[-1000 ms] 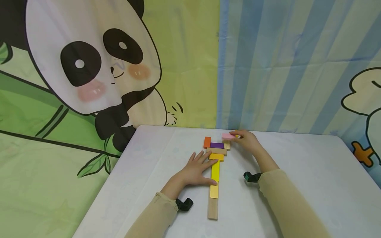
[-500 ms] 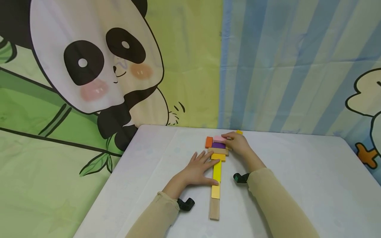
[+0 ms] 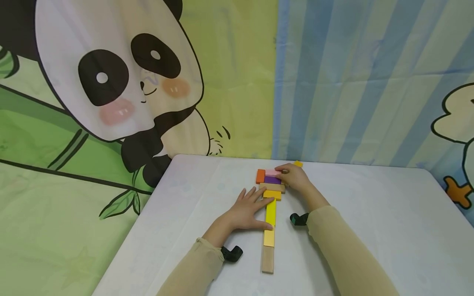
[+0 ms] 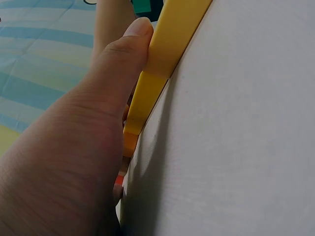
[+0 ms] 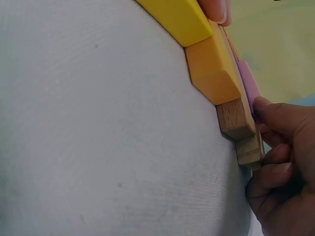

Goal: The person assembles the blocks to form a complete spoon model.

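Wooden blocks lie in a line up the white table in the head view. My left hand (image 3: 242,213) has its fingers spread, with fingertips on the yellow block (image 3: 271,211) and orange-yellow block (image 3: 272,195); its thumb touches near the pale yellow block (image 3: 269,238). My right hand (image 3: 297,180) pinches a pink block (image 3: 272,172) at its right end, behind the purple block (image 3: 272,180) and beside the red-orange block (image 3: 261,176). A tan block (image 3: 272,188) lies crosswise in front of these. In the right wrist view, a plain wood block (image 5: 250,151) sits under my right fingers.
A plain wood block (image 3: 268,260) forms the near end of the line. Another yellow block (image 3: 298,163) shows behind my right hand, at the table's far edge. A printed panda curtain (image 3: 237,82) hangs behind the white table (image 3: 370,213).
My right hand has moved left with the pink block, from over the wood block at the right to behind the purple block. My left hand has stayed on the line.
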Tool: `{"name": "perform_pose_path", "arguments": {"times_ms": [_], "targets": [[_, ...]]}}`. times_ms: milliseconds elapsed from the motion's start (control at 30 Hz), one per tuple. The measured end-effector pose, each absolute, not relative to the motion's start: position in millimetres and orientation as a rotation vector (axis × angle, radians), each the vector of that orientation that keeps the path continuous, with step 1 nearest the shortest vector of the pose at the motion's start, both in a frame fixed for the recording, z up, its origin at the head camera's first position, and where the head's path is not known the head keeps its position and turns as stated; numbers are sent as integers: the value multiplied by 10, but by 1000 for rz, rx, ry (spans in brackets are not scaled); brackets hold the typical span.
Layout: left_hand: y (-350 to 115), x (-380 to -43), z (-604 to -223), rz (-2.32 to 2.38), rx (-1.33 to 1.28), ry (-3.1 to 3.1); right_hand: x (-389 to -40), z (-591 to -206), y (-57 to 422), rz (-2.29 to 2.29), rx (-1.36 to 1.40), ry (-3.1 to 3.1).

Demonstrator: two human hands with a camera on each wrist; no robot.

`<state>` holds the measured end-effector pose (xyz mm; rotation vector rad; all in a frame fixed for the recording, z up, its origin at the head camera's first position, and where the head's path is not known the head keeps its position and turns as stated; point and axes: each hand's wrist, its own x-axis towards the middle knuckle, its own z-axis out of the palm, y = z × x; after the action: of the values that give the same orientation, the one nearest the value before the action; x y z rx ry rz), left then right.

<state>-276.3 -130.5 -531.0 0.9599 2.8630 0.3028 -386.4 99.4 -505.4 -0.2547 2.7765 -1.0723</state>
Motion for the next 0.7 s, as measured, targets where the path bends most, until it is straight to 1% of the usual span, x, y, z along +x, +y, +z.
{"name": "perform_pose_path", "arguments": {"times_ms": [400, 600, 700], "targets": [[-1273, -2753, -5268, 313, 957, 2851, -3872, -4975, 1046, -961, -285, 2741], [-1268, -2753, -5275, 313, 951, 2849, -3876, -4836, 1222, -969, -242, 2838], [-1286, -2747, -5286, 314, 942, 2852, -3910, -4797, 1332, -870, -308, 2890]]}}
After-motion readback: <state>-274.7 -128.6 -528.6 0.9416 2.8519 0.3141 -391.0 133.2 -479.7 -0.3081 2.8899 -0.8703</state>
